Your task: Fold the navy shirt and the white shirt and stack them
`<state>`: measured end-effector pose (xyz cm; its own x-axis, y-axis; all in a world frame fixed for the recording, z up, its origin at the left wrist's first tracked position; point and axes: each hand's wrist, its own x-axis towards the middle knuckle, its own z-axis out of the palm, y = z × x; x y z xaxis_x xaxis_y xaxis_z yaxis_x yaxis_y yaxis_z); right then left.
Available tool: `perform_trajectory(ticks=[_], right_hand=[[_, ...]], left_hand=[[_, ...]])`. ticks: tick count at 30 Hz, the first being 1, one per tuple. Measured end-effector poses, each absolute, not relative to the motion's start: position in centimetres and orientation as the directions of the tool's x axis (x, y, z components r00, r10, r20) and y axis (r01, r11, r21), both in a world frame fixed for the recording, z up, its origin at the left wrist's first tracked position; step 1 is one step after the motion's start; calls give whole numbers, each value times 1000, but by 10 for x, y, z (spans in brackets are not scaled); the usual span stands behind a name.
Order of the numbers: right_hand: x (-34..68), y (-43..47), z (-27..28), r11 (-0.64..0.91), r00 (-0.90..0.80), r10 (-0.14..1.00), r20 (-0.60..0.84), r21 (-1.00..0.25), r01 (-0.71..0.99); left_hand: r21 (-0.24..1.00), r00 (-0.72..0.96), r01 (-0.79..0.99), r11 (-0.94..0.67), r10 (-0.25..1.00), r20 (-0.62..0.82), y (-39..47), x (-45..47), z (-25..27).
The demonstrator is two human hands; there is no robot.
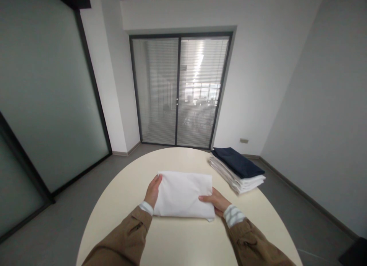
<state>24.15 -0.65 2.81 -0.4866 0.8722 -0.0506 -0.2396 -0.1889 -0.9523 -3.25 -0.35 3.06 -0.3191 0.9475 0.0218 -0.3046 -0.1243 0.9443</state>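
A folded white cloth (183,195), roughly rectangular, is held between my two hands over the middle of the table. My left hand (153,190) grips its left edge, the thumb at the upper left corner and the other fingers mostly hidden. On the right side, my right hand (215,200) has its thumb lying on top of the cloth and its fingers tucked beneath the edge. A small flap of fabric sticks out at the cloth's lower right corner. Whether the cloth rests on the table or is slightly raised, I cannot tell.
A round cream table (120,212) lies under the cloth. At its far right stands a stack of folded white cloths (243,185), topped by a folded navy cloth (239,162). Beyond are a glass door with blinds (177,94) and a frosted glass partition (46,86) to the left.
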Motion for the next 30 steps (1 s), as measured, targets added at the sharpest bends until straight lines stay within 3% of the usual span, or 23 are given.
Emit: perform_trajectory(ticks=[4, 7, 11, 15, 30], right_hand=[[242, -4, 28, -163, -426, 904, -47, -957, -240], [245, -1, 30, -145, -342, 938, -49, -955, -260], [248, 1, 32, -139, -295, 954, -54, -952, -273], [247, 1, 32, -151, -338, 939, -60, -956, -250], [246, 0, 36, -125, -328, 944, -45, -965, -229]], left_hand=[[927, -149, -375, -14, 988, -46, -5, -31, 25], [970, 11, -240, -31, 999, 35, -7, -29, 19], [980, -43, 88, -176, 983, 181, -8, -26, 20], [947, -109, 211, -243, 957, 269, -6, -24, 24], [969, -164, -5, -246, 956, 242, -3, -25, 26]])
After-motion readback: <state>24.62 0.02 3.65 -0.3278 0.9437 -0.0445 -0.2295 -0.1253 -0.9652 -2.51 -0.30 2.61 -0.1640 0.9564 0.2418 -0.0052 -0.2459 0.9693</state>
